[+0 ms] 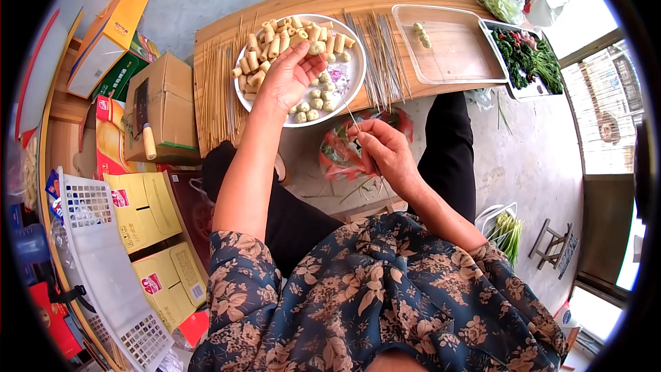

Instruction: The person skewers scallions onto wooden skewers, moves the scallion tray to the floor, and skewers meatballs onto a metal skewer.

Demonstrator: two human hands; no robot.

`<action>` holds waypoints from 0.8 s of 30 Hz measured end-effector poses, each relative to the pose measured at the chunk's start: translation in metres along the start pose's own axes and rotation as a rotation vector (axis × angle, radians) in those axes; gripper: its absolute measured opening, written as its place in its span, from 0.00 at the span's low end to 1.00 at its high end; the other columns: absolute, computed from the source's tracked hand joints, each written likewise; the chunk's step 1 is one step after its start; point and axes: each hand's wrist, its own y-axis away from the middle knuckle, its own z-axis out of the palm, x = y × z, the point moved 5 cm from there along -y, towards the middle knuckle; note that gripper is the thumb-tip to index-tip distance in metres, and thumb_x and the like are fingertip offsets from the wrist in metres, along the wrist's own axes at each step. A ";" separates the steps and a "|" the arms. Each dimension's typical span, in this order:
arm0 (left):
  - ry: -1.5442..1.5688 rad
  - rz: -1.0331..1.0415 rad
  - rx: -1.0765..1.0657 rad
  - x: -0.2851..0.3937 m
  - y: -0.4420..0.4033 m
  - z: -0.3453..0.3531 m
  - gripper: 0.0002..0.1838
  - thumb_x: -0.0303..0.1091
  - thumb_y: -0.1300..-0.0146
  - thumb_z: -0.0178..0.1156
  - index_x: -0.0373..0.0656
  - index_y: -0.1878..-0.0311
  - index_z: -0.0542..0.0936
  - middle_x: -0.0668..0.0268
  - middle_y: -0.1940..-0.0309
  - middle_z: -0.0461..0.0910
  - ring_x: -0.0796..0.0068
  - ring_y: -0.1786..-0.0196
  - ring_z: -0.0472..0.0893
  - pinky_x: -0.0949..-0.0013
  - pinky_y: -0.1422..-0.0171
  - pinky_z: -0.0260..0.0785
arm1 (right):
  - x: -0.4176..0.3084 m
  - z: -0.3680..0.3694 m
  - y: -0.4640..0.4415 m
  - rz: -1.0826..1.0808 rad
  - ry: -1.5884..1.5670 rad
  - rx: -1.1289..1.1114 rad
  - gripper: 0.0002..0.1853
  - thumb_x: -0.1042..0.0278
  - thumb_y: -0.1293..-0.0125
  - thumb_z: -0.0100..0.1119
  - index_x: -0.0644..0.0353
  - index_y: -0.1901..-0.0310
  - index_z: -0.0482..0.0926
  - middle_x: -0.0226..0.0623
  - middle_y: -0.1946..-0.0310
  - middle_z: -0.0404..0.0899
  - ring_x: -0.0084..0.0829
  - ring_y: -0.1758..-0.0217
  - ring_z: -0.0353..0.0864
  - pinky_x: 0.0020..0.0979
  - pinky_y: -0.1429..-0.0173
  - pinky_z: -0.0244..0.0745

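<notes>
My left hand [295,76] is over a white round plate [359,62], pinching a pale greenish ball [317,47] at its fingertips. Short tan rolled pieces [275,45] are heaped on the far and left part of the plate. Several more greenish balls [315,105] lie at its near side, partly behind my left hand. Just in front of the plate, my right hand [387,150] grips a thin skewer [352,118], its tip pointing up toward the plate. No ball shows on this skewer.
Thin sticks [219,89] lie left of the plate and metal skewers [382,58] right of it. A clear tray [454,62] holds a skewer with balls; beyond it is a tray of greens [527,58]. A red plastic bag [337,155] is below the table. Cardboard boxes [169,96] stand left.
</notes>
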 end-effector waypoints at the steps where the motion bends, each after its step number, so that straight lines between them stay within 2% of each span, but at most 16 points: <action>1: 0.001 0.001 0.002 0.000 0.000 0.000 0.10 0.32 0.38 0.60 0.39 0.56 0.76 0.61 0.62 0.79 0.66 0.59 0.80 0.64 0.52 0.76 | 0.001 0.000 -0.001 -0.008 0.009 -0.006 0.10 0.67 0.30 0.46 0.64 0.56 0.73 0.24 0.87 0.66 0.13 0.87 0.60 0.17 0.81 0.53; 11: 0.029 -0.007 -0.015 -0.004 0.002 0.004 0.11 0.29 0.39 0.60 0.37 0.54 0.75 0.57 0.60 0.78 0.65 0.57 0.79 0.65 0.49 0.75 | 0.005 -0.002 -0.004 -0.021 0.019 -0.001 0.10 0.67 0.29 0.46 0.64 0.57 0.74 0.23 0.87 0.67 0.12 0.86 0.60 0.16 0.80 0.53; 14: -0.007 -0.007 -0.012 -0.006 0.002 0.006 0.12 0.33 0.39 0.61 0.40 0.54 0.75 0.61 0.62 0.79 0.67 0.59 0.80 0.66 0.52 0.76 | 0.005 -0.001 -0.006 -0.014 0.001 0.009 0.10 0.67 0.29 0.46 0.64 0.57 0.74 0.23 0.87 0.67 0.12 0.86 0.61 0.16 0.80 0.53; 21: -0.043 -0.010 -0.054 -0.003 0.003 0.010 0.11 0.32 0.39 0.61 0.41 0.55 0.75 0.61 0.62 0.79 0.66 0.59 0.81 0.65 0.51 0.75 | 0.006 -0.004 -0.012 -0.061 -0.005 0.002 0.10 0.69 0.30 0.46 0.67 0.57 0.73 0.24 0.85 0.67 0.12 0.85 0.61 0.16 0.79 0.54; 24: -0.045 -0.031 -0.077 -0.002 0.003 0.011 0.08 0.30 0.39 0.60 0.41 0.57 0.78 0.60 0.61 0.80 0.68 0.58 0.79 0.65 0.49 0.75 | 0.005 -0.003 -0.014 -0.064 -0.009 0.005 0.09 0.70 0.31 0.46 0.68 0.58 0.73 0.24 0.85 0.67 0.12 0.85 0.60 0.17 0.79 0.55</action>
